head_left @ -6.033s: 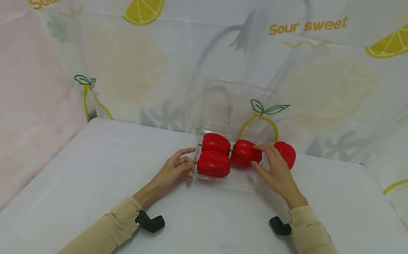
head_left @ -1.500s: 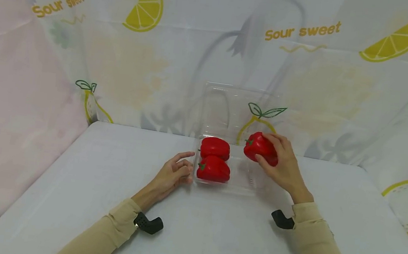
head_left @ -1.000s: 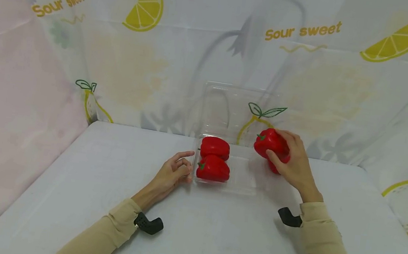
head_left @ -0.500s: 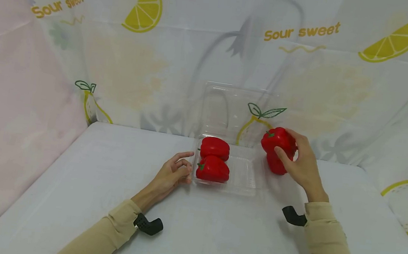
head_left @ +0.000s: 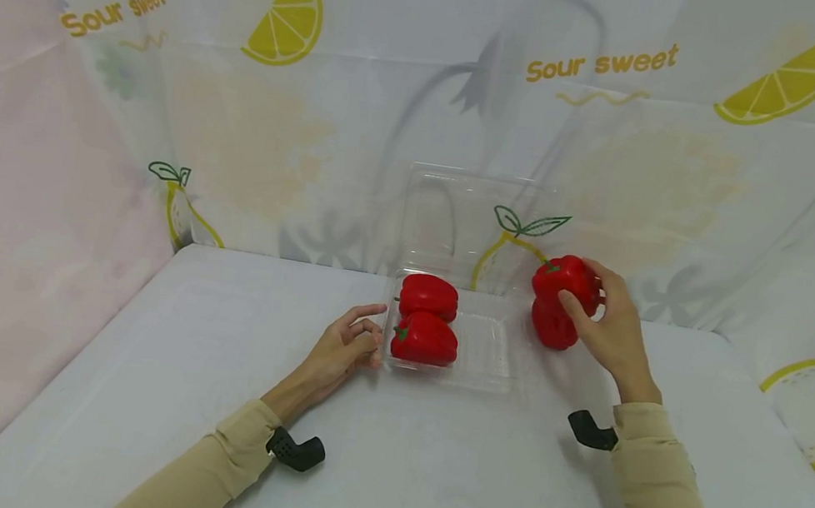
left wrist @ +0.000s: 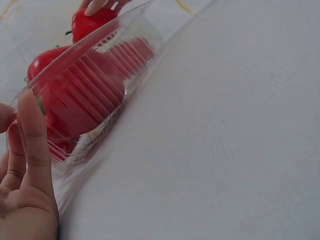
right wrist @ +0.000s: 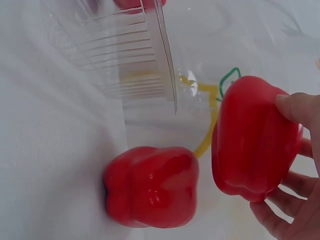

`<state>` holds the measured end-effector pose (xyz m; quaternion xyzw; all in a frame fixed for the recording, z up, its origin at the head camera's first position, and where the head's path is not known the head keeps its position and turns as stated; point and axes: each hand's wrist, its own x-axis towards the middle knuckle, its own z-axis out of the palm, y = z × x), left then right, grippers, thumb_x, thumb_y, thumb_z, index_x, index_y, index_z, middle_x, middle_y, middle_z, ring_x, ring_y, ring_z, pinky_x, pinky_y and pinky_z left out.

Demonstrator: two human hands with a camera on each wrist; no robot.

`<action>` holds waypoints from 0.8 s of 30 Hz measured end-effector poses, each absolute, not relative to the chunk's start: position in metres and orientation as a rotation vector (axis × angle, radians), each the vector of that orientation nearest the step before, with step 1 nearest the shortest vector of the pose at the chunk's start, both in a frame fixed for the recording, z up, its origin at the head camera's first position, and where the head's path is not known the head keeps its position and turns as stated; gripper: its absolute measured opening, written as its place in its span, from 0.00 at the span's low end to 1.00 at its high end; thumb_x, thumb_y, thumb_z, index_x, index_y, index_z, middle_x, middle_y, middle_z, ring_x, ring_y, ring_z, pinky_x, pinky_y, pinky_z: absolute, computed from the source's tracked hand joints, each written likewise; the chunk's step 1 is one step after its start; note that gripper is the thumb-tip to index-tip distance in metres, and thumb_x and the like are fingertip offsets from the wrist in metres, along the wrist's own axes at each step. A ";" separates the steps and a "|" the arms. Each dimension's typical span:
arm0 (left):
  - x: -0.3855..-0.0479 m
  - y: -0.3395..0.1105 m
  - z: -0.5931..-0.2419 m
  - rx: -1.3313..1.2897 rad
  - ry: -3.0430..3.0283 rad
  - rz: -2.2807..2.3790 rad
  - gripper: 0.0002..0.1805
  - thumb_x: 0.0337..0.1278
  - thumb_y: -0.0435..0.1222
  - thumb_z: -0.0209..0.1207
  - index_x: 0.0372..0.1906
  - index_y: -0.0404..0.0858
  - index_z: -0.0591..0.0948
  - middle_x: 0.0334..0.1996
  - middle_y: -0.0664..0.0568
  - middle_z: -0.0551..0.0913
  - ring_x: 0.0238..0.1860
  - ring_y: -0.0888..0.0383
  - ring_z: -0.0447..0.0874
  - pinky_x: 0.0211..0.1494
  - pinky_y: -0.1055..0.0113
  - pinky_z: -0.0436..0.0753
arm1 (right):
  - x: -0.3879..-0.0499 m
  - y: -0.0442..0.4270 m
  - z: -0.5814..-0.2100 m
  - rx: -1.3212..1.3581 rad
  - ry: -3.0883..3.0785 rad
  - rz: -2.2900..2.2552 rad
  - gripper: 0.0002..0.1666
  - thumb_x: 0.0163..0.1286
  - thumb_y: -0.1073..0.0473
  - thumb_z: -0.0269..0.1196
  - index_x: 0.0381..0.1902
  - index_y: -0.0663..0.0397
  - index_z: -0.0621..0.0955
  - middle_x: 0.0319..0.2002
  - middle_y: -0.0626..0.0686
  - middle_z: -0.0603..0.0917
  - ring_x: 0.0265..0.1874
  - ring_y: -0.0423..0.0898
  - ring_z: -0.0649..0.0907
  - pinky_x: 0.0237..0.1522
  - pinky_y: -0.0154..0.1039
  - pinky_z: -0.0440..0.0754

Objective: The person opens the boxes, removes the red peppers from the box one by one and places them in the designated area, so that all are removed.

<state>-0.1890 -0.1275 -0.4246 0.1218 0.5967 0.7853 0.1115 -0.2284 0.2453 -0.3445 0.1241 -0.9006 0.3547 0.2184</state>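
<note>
Toward the back right, my right hand (head_left: 613, 336) grips a red bell pepper (head_left: 563, 278) between thumb and fingers, raised off the table. Below it, another red bell pepper (right wrist: 152, 187) lies on the table, apart from the held one in the right wrist view. Two more red bell peppers, a rear one (head_left: 429, 297) and a front one (head_left: 425, 338), lie in the left half of a clear plastic container (head_left: 486, 355). My left hand (head_left: 335, 355) holds the container's left rim, thumb and fingers about the edge in the left wrist view.
The container's clear lid (head_left: 449, 217) stands raised against the lemon-printed cloth (head_left: 360, 140) behind. White cloth covers the table (head_left: 383, 469). A black wrist camera (head_left: 298, 451) sits on the left sleeve, another black wrist camera (head_left: 591, 430) on the right.
My right hand has lifted one pepper out of the container's right side and carried it right, above the pepper outside. My left hand stays at the container's left edge.
</note>
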 end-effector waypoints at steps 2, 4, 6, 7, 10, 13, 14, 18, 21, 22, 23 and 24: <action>-0.189 -0.127 -0.424 0.345 1.743 2.309 0.27 0.65 0.26 0.47 0.68 0.36 0.59 0.33 0.57 0.73 0.24 0.65 0.77 0.34 0.74 0.82 | -0.228 0.247 -0.345 0.333 -2.497 0.985 0.35 0.66 0.52 0.60 0.68 0.53 0.64 0.61 0.59 0.70 0.53 0.55 0.71 0.46 0.37 0.70; -0.189 -0.127 -0.424 0.321 1.730 2.313 0.27 0.65 0.26 0.47 0.67 0.36 0.59 0.33 0.57 0.73 0.24 0.66 0.77 0.33 0.74 0.82 | -0.229 0.249 -0.345 0.322 -2.500 0.986 0.35 0.66 0.51 0.60 0.68 0.52 0.64 0.61 0.59 0.70 0.54 0.55 0.71 0.46 0.34 0.69; -0.189 -0.126 -0.423 0.295 1.718 2.315 0.26 0.65 0.26 0.48 0.67 0.36 0.59 0.33 0.58 0.73 0.23 0.66 0.77 0.32 0.75 0.81 | -0.229 0.251 -0.346 0.310 -2.505 0.983 0.35 0.66 0.51 0.60 0.68 0.52 0.64 0.62 0.59 0.69 0.54 0.55 0.71 0.46 0.30 0.68; -0.189 -0.126 -0.423 0.281 1.713 2.316 0.26 0.65 0.26 0.48 0.66 0.36 0.59 0.32 0.57 0.73 0.23 0.66 0.77 0.31 0.75 0.81 | -0.228 0.252 -0.346 0.303 -2.508 0.982 0.36 0.66 0.51 0.60 0.68 0.52 0.63 0.62 0.59 0.69 0.54 0.55 0.71 0.46 0.30 0.68; -0.189 -0.126 -0.422 0.251 1.699 2.318 0.24 0.64 0.27 0.48 0.63 0.36 0.60 0.32 0.57 0.73 0.23 0.66 0.77 0.31 0.75 0.81 | -0.228 0.253 -0.345 0.273 -2.517 0.987 0.36 0.66 0.50 0.60 0.68 0.53 0.63 0.62 0.60 0.69 0.54 0.56 0.71 0.47 0.36 0.71; -0.189 -0.125 -0.422 0.244 1.688 2.318 0.22 0.64 0.27 0.48 0.61 0.36 0.61 0.32 0.57 0.73 0.23 0.65 0.77 0.31 0.75 0.80 | -0.227 0.254 -0.344 0.248 -2.521 0.996 0.36 0.68 0.49 0.58 0.69 0.54 0.62 0.62 0.61 0.69 0.55 0.58 0.71 0.49 0.48 0.74; -0.189 -0.125 -0.422 0.243 1.684 2.317 0.21 0.65 0.27 0.48 0.61 0.36 0.61 0.32 0.57 0.73 0.23 0.65 0.77 0.31 0.75 0.80 | -0.227 0.255 -0.344 0.240 -2.519 1.001 0.36 0.68 0.49 0.58 0.69 0.54 0.62 0.62 0.61 0.69 0.55 0.59 0.71 0.50 0.52 0.75; -0.190 -0.126 -0.422 0.232 1.682 2.312 0.20 0.66 0.29 0.47 0.61 0.36 0.61 0.31 0.57 0.74 0.23 0.65 0.77 0.31 0.74 0.80 | -0.227 0.258 -0.343 0.206 -2.525 1.000 0.35 0.69 0.49 0.56 0.69 0.56 0.61 0.63 0.63 0.68 0.56 0.61 0.71 0.51 0.57 0.75; -0.190 -0.126 -0.421 0.199 1.700 2.300 0.20 0.68 0.32 0.47 0.62 0.37 0.61 0.30 0.56 0.74 0.23 0.64 0.77 0.31 0.74 0.80 | -0.226 0.260 -0.342 0.185 -2.533 1.010 0.36 0.69 0.49 0.56 0.69 0.57 0.60 0.63 0.64 0.68 0.56 0.62 0.71 0.52 0.59 0.75; -0.190 -0.126 -0.421 0.186 1.708 2.295 0.20 0.68 0.34 0.48 0.62 0.37 0.61 0.30 0.55 0.74 0.23 0.64 0.76 0.31 0.74 0.80 | -0.226 0.261 -0.342 0.180 -2.537 1.014 0.36 0.69 0.49 0.56 0.69 0.57 0.59 0.63 0.64 0.68 0.57 0.62 0.71 0.53 0.60 0.74; -0.190 -0.126 -0.421 0.173 1.718 2.290 0.20 0.69 0.35 0.48 0.62 0.37 0.61 0.29 0.55 0.74 0.23 0.64 0.76 0.31 0.73 0.80 | -0.226 0.261 -0.341 0.174 -2.540 1.022 0.37 0.69 0.49 0.56 0.69 0.57 0.59 0.63 0.64 0.68 0.57 0.62 0.70 0.53 0.61 0.74; -0.190 -0.126 -0.420 0.159 1.727 2.285 0.20 0.69 0.36 0.48 0.62 0.37 0.62 0.29 0.54 0.74 0.23 0.64 0.76 0.31 0.73 0.80 | -0.225 0.262 -0.340 0.167 -2.545 1.031 0.37 0.69 0.49 0.56 0.69 0.57 0.59 0.63 0.64 0.67 0.57 0.63 0.70 0.54 0.62 0.74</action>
